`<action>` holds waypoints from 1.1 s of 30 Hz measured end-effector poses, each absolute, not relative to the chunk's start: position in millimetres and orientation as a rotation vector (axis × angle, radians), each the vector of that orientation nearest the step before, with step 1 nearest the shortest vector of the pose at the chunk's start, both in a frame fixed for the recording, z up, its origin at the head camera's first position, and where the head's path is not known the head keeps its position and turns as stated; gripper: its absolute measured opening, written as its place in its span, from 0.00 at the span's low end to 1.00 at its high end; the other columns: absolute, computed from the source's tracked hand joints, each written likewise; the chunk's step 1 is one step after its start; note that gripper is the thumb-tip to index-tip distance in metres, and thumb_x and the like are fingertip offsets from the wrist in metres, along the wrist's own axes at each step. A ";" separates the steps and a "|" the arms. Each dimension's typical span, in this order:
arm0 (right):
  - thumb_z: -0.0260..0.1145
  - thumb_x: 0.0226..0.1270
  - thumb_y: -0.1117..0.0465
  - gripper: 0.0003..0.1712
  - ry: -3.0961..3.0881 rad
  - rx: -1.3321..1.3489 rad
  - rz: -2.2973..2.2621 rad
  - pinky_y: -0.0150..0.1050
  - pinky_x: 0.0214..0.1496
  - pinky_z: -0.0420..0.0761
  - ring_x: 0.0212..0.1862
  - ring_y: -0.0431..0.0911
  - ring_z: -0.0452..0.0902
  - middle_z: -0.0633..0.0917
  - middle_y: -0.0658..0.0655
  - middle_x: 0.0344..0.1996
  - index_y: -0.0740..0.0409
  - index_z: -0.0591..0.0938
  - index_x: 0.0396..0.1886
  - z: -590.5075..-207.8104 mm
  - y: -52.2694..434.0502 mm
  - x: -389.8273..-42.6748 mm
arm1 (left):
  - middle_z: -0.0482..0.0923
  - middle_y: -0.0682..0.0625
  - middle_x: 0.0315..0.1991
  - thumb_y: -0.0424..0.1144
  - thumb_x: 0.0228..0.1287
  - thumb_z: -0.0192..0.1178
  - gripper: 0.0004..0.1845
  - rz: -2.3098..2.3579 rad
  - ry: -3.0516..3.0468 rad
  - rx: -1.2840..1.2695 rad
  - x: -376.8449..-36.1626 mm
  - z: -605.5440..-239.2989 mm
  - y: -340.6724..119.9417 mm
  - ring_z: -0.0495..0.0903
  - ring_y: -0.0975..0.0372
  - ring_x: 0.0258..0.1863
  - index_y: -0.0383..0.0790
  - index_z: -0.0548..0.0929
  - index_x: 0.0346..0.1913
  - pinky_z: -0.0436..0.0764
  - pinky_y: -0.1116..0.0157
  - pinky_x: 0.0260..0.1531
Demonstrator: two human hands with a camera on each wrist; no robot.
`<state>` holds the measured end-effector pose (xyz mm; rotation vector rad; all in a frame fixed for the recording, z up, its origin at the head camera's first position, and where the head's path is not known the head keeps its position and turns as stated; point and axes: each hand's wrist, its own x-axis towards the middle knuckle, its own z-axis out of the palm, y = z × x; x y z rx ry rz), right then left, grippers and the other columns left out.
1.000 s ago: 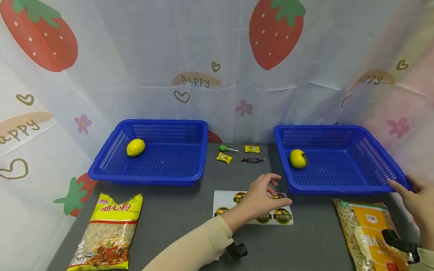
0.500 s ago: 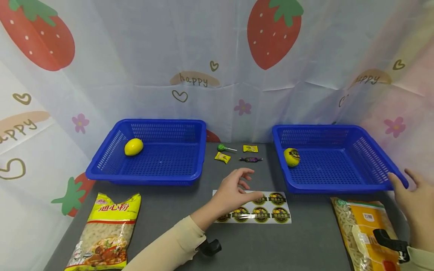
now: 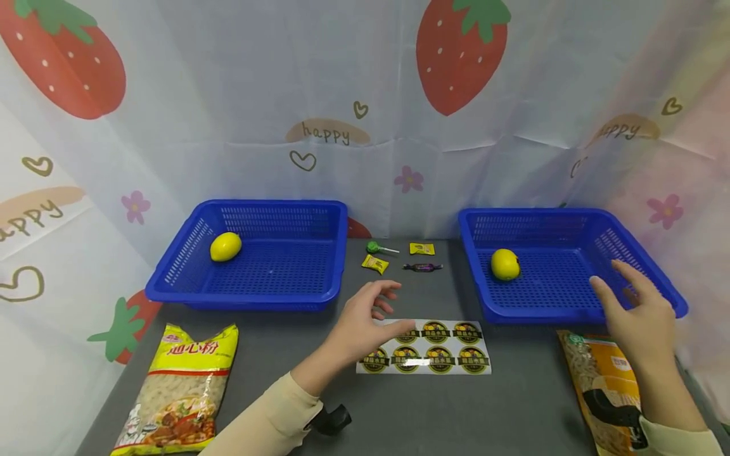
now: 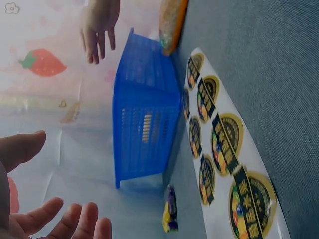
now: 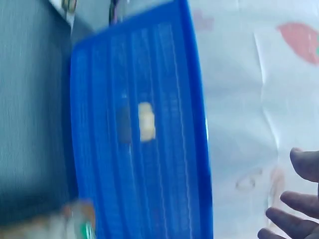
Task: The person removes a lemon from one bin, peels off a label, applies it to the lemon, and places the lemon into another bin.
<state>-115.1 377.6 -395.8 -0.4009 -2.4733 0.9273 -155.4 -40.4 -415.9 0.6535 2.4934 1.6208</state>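
Drawn away from the outer front corner of the right basket point(image 3: 547, 315), the right hand point(image 3: 641, 316) has been moved inward, and the left hand point(image 3: 360, 320) has been shifted slightly leftward. Inside that basket, ahead and to the left of the right hand, the yellow fruit point(image 3: 505, 265) has been rolled away from the left wall since half a second ago. On both hands, thumb and fingers are held apart, relaxed and bent. The right basket is seen below the right hand, clear of its fingers. By the left hand, the left end of a sticker sheet point(image 3: 436, 347) is partly covered. Beyond the left hand are laid a lollipop point(image 3: 373, 247), two yellow candies point(image 3: 374, 263) and a purple candy point(image 3: 422, 268). Farther to its left, a lemon point(image 3: 225, 247) is contained in the left basket point(image 3: 245, 297). Behind everything, a strawberry-printed curtain point(image 3: 256, 82) is hung.
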 end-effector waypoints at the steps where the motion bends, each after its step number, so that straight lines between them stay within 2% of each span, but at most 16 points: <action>1: 0.64 0.73 0.46 0.33 -2.480 -0.359 0.940 0.30 0.63 0.74 0.64 0.70 0.73 0.70 0.56 0.74 0.42 0.70 0.75 -395.8 372.0 -115.5 | 0.78 0.52 0.53 0.49 0.59 0.74 0.32 1.626 2.503 0.648 -155.2 -416.2 -43.3 0.80 0.60 0.45 0.52 0.75 0.66 0.82 0.54 0.50; 2: 0.64 0.73 0.46 0.33 -2.487 -0.322 0.955 0.24 0.60 0.72 0.64 0.69 0.74 0.70 0.54 0.74 0.41 0.70 0.75 -395.8 366.0 -115.9 | 0.78 0.53 0.53 0.49 0.59 0.74 0.32 1.634 2.509 0.640 -155.0 -416.8 -46.3 0.79 0.61 0.45 0.52 0.76 0.66 0.82 0.55 0.49; 3: 0.64 0.73 0.46 0.34 -2.492 -0.287 0.974 0.27 0.61 0.73 0.64 0.69 0.73 0.70 0.55 0.74 0.41 0.69 0.76 -395.6 359.2 -116.1 | 0.79 0.53 0.52 0.49 0.59 0.74 0.32 1.647 2.515 0.637 -154.9 -417.3 -49.2 0.79 0.62 0.44 0.52 0.76 0.66 0.82 0.56 0.49; 5: 0.66 0.72 0.47 0.34 -2.489 -0.234 1.006 0.22 0.59 0.72 0.64 0.69 0.74 0.71 0.55 0.74 0.41 0.70 0.75 -395.9 345.8 -117.1 | 0.79 0.53 0.51 0.48 0.60 0.74 0.31 1.678 2.521 0.624 -154.8 -418.7 -54.3 0.79 0.61 0.44 0.52 0.77 0.65 0.82 0.55 0.49; 8: 0.67 0.72 0.49 0.33 -2.473 -0.155 1.046 0.38 0.65 0.76 0.64 0.68 0.74 0.72 0.55 0.73 0.41 0.70 0.75 -394.0 321.8 -117.9 | 0.80 0.52 0.50 0.47 0.61 0.73 0.29 1.729 2.524 0.613 -154.9 -418.6 -63.9 0.80 0.55 0.45 0.52 0.77 0.65 0.82 0.52 0.49; 9: 0.68 0.71 0.51 0.33 -2.457 -0.120 1.057 0.38 0.67 0.75 0.64 0.66 0.75 0.73 0.55 0.72 0.40 0.71 0.74 -393.2 313.5 -118.2 | 0.80 0.52 0.50 0.47 0.61 0.73 0.29 1.743 2.530 0.613 -155.1 -417.6 -67.1 0.80 0.52 0.46 0.52 0.77 0.65 0.81 0.51 0.50; 10: 0.69 0.71 0.52 0.33 -2.437 -0.078 1.066 0.33 0.67 0.73 0.65 0.59 0.76 0.74 0.55 0.71 0.40 0.72 0.74 -392.6 305.4 -119.0 | 0.80 0.51 0.50 0.46 0.61 0.72 0.29 1.758 2.533 0.610 -155.5 -416.8 -70.7 0.80 0.50 0.46 0.52 0.77 0.65 0.81 0.49 0.50; 12: 0.70 0.69 0.56 0.32 -2.393 0.012 1.083 0.33 0.70 0.71 0.68 0.46 0.75 0.75 0.55 0.70 0.42 0.74 0.72 -390.5 289.1 -120.1 | 0.80 0.50 0.50 0.46 0.62 0.72 0.28 1.782 2.541 0.603 -156.2 -414.6 -77.6 0.79 0.49 0.47 0.52 0.77 0.65 0.81 0.49 0.50; 14: 0.72 0.67 0.61 0.32 -2.338 0.106 1.100 0.20 0.65 0.68 0.67 0.34 0.73 0.77 0.56 0.68 0.45 0.77 0.70 -389.0 273.4 -122.8 | 0.80 0.50 0.50 0.46 0.62 0.72 0.28 1.786 2.568 0.584 -156.9 -412.5 -83.5 0.80 0.51 0.46 0.52 0.77 0.64 0.81 0.50 0.49; 16: 0.73 0.65 0.64 0.32 -2.300 0.183 1.136 0.17 0.63 0.67 0.66 0.30 0.71 0.79 0.57 0.66 0.49 0.78 0.68 -387.6 257.8 -126.5 | 0.80 0.50 0.50 0.46 0.61 0.72 0.28 1.785 2.594 0.561 -157.8 -411.0 -89.5 0.80 0.52 0.46 0.51 0.77 0.64 0.81 0.49 0.49; 19: 0.74 0.64 0.65 0.31 -2.276 0.248 1.167 0.19 0.62 0.70 0.67 0.42 0.74 0.79 0.58 0.66 0.52 0.79 0.68 -386.7 235.4 -133.3 | 0.80 0.50 0.50 0.47 0.61 0.72 0.28 1.778 2.621 0.511 -159.0 -409.4 -97.7 0.80 0.53 0.47 0.51 0.77 0.64 0.81 0.48 0.50; 22: 0.74 0.64 0.63 0.31 -2.286 0.288 1.188 0.29 0.62 0.77 0.65 0.52 0.77 0.79 0.57 0.66 0.53 0.78 0.68 -386.5 215.4 -141.6 | 0.80 0.50 0.50 0.48 0.61 0.72 0.27 1.780 2.626 0.471 -161.2 -409.3 -104.3 0.80 0.54 0.47 0.51 0.78 0.63 0.81 0.50 0.50; 26: 0.74 0.64 0.60 0.32 -2.312 0.378 1.262 0.47 0.58 0.82 0.60 0.55 0.81 0.78 0.58 0.66 0.55 0.77 0.68 -387.7 189.5 -152.0 | 0.79 0.49 0.50 0.47 0.63 0.71 0.26 1.793 2.618 0.455 -162.9 -407.7 -111.2 0.80 0.57 0.45 0.49 0.78 0.63 0.82 0.59 0.48; 33: 0.73 0.65 0.52 0.36 -2.423 0.476 1.415 0.50 0.56 0.84 0.60 0.55 0.81 0.76 0.58 0.68 0.50 0.74 0.71 -396.9 143.8 -167.2 | 0.80 0.43 0.51 0.46 0.66 0.69 0.25 1.785 2.653 0.421 -164.1 -402.4 -125.7 0.80 0.58 0.45 0.46 0.78 0.64 0.81 0.63 0.47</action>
